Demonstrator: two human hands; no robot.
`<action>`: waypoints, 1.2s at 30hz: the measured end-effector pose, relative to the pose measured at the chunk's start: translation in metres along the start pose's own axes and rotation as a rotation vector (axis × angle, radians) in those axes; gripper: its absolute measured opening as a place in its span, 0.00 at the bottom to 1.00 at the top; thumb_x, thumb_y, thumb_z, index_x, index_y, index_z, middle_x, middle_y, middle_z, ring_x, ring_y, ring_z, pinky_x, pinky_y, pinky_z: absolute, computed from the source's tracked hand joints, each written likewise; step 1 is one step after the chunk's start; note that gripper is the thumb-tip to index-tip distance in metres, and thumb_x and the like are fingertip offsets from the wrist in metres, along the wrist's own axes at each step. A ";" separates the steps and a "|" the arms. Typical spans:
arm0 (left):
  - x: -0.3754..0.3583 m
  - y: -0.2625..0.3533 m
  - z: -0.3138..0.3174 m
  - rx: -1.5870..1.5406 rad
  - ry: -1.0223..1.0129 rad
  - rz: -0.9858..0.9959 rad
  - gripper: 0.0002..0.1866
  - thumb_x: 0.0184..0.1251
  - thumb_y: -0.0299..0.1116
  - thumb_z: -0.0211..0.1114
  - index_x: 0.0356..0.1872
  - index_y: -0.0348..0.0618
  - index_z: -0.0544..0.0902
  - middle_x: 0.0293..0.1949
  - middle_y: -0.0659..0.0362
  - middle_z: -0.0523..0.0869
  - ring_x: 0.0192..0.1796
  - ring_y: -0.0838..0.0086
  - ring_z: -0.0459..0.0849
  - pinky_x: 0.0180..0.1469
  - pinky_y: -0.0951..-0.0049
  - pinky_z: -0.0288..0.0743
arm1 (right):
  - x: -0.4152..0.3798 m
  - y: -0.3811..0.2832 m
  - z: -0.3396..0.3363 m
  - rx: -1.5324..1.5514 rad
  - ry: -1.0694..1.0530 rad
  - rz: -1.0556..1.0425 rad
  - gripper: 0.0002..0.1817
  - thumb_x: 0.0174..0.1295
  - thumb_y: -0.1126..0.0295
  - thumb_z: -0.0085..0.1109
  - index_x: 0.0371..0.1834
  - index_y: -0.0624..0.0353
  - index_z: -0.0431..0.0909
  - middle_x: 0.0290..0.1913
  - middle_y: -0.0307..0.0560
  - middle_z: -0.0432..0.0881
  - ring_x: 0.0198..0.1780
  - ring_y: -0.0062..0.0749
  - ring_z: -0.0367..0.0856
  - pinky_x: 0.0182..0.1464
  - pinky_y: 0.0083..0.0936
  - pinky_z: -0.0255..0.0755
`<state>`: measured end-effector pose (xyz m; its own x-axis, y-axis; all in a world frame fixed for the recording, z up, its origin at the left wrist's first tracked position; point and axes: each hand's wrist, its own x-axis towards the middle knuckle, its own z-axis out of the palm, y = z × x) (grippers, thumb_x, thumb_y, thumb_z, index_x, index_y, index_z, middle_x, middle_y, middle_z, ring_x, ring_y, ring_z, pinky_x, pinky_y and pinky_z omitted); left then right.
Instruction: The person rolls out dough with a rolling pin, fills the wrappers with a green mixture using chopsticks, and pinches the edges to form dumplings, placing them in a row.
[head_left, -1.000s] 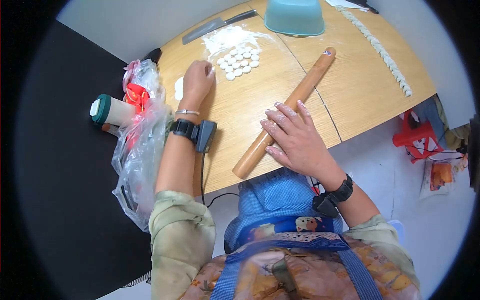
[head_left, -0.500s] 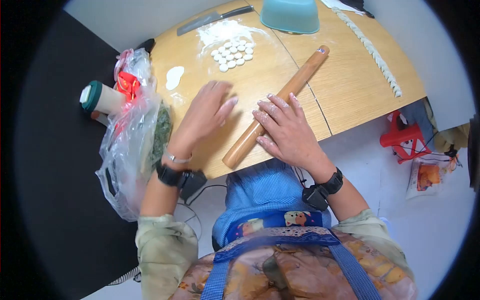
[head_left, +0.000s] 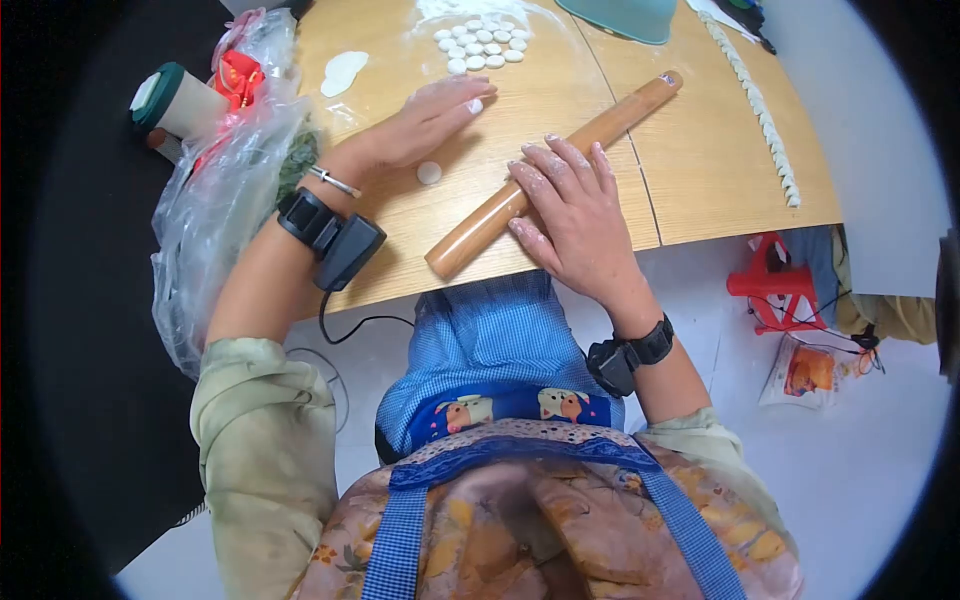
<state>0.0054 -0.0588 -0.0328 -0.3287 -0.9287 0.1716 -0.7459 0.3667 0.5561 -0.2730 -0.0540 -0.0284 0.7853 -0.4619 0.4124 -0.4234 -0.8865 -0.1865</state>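
Note:
My left hand [head_left: 435,120] is over the table, its fingers stretched to the right with floury tips, just below a group of small white dough discs [head_left: 484,43]. One separate dough disc [head_left: 429,173] lies on the wood beneath my left wrist. A wooden rolling pin [head_left: 480,228] lies diagonally across the table. My right hand [head_left: 574,205] rests on its middle, with floury fingers spread over it and the thumb on the near side. Two flattened, overlapping dough wrappers [head_left: 344,73] lie at the upper left.
Plastic bags [head_left: 200,225] with greens and a green-lidded container [head_left: 180,103] are along the left edge. A teal bowl [head_left: 630,18] stands at the top, near loose flour [head_left: 455,10]. A long row of pleated dough pieces [head_left: 757,110] runs down the right side.
My left hand has moved up and right, its fingers straighter, and a single disc now shows below it. My right hand stays on the rolling pin. The view has shifted, cutting off the knife.

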 end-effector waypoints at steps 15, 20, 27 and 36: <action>-0.002 0.034 0.018 0.341 0.054 -0.108 0.28 0.76 0.40 0.53 0.73 0.42 0.66 0.76 0.45 0.62 0.77 0.48 0.57 0.77 0.49 0.48 | -0.003 0.002 -0.002 0.008 0.040 -0.006 0.29 0.64 0.52 0.59 0.65 0.54 0.74 0.66 0.48 0.72 0.74 0.46 0.63 0.76 0.57 0.47; -0.002 0.044 0.030 0.469 0.093 -0.137 0.29 0.75 0.41 0.53 0.73 0.41 0.65 0.76 0.44 0.62 0.78 0.48 0.57 0.77 0.48 0.47 | -0.002 0.003 -0.002 0.014 0.042 -0.018 0.28 0.64 0.52 0.59 0.64 0.55 0.73 0.67 0.48 0.72 0.74 0.45 0.64 0.76 0.58 0.48; -0.003 0.047 0.019 0.394 0.190 -0.012 0.23 0.68 0.37 0.61 0.62 0.39 0.76 0.66 0.44 0.74 0.70 0.49 0.68 0.72 0.51 0.60 | -0.002 0.003 -0.003 0.038 0.025 -0.011 0.30 0.63 0.52 0.59 0.66 0.55 0.72 0.68 0.49 0.71 0.75 0.45 0.63 0.77 0.58 0.46; -0.038 0.046 -0.027 -0.089 -0.032 -0.187 0.10 0.52 0.23 0.69 0.36 0.37 0.79 0.36 0.53 0.78 0.36 0.66 0.81 0.40 0.69 0.75 | 0.004 -0.001 -0.004 0.017 -0.063 0.011 0.30 0.64 0.51 0.59 0.66 0.56 0.74 0.67 0.51 0.71 0.75 0.48 0.62 0.77 0.60 0.45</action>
<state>-0.0009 -0.0080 0.0082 -0.2085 -0.9775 0.0332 -0.7423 0.1803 0.6453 -0.2714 -0.0553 -0.0227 0.8074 -0.4722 0.3537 -0.4250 -0.8813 -0.2065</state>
